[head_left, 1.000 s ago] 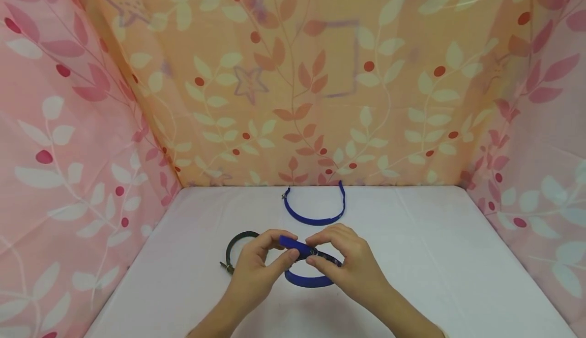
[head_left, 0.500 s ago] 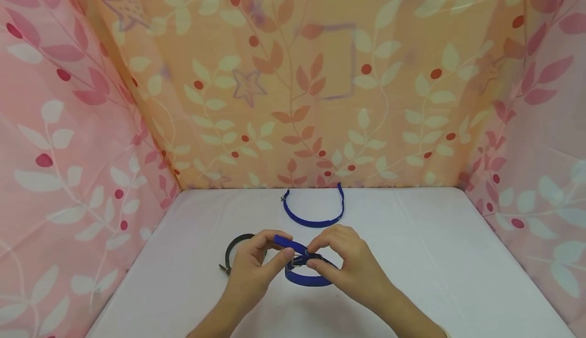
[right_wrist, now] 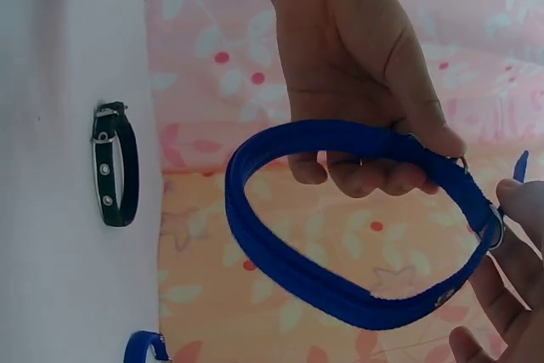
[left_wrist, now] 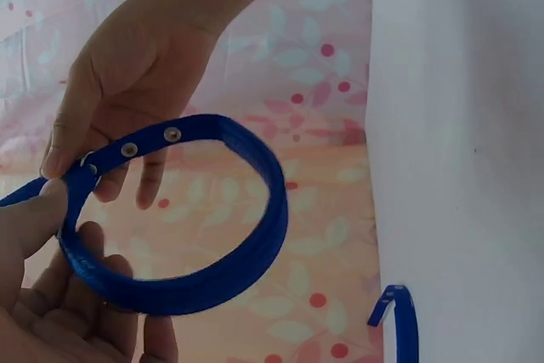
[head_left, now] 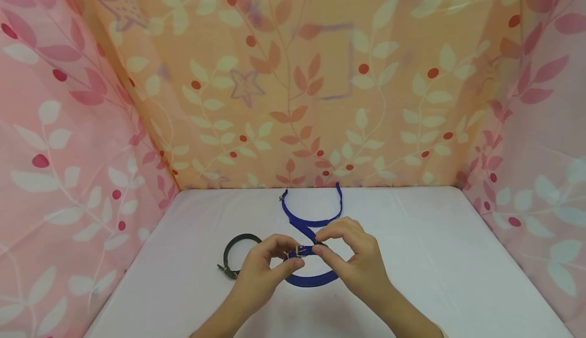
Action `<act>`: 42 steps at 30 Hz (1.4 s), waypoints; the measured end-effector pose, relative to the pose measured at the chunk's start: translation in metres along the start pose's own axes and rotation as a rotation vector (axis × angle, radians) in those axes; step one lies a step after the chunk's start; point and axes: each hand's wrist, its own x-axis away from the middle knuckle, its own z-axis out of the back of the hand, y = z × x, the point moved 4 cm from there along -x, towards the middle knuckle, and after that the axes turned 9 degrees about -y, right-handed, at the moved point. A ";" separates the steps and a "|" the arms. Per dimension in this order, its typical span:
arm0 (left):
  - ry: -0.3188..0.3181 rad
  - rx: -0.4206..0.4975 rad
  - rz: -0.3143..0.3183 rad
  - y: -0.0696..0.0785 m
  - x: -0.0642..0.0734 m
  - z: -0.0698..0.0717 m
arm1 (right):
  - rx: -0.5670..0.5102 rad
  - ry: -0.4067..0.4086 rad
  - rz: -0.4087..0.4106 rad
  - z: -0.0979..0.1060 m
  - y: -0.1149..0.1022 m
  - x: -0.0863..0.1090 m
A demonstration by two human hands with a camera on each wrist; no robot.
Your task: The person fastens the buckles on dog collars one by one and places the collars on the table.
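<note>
A blue collar (head_left: 313, 280) with a metal buckle (head_left: 299, 250) is held up in a closed loop between both hands. My left hand (head_left: 267, 264) pinches it near the buckle, thumb in front. My right hand (head_left: 361, 251) pinches the strap just right of the buckle, and the free strap end (head_left: 302, 228) sticks out up and to the left. Metal-rimmed holes (left_wrist: 129, 150) line the strap in the left wrist view. In the right wrist view a metal ring (right_wrist: 495, 229) shows by the right hand's fingers.
A dark green buckled collar (head_left: 242, 237) lies on the white table (head_left: 412, 277) left of the left hand. Another blue collar (head_left: 316, 223) lies unfastened in a U near the table's back edge. Patterned cloth (head_left: 293, 73) walls the table at back and sides.
The strap end, earlier between the left fingers and pointing left, now angles upward from the right hand. The left hand has let it go and moved to the buckle, which has come into view.
</note>
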 end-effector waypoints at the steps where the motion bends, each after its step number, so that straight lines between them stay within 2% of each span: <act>1: -0.003 0.031 0.010 0.000 0.000 0.000 | -0.004 0.010 -0.010 0.000 0.000 0.000; 3: -0.013 0.082 0.002 0.000 0.001 0.000 | -0.003 0.022 -0.026 0.001 0.000 0.000; 9: -0.101 0.193 -0.119 0.005 0.002 -0.004 | -0.016 0.009 -0.073 0.002 0.000 -0.001; 13: -0.137 0.221 -0.110 0.004 0.002 -0.006 | -0.033 -0.008 -0.061 0.001 0.001 0.000; 19: -0.057 0.208 -0.009 0.002 0.002 -0.006 | -0.021 -0.011 0.087 -0.004 -0.001 0.001; 24: 0.003 0.252 0.022 0.002 0.004 -0.005 | 0.005 0.027 0.118 -0.006 -0.002 0.001; 32: 0.015 0.322 0.021 0.003 0.003 -0.006 | 0.043 0.087 0.133 -0.006 -0.001 0.000; 42: 0.067 0.353 -0.008 0.002 0.003 -0.004 | 0.076 0.127 0.210 -0.002 -0.003 -0.004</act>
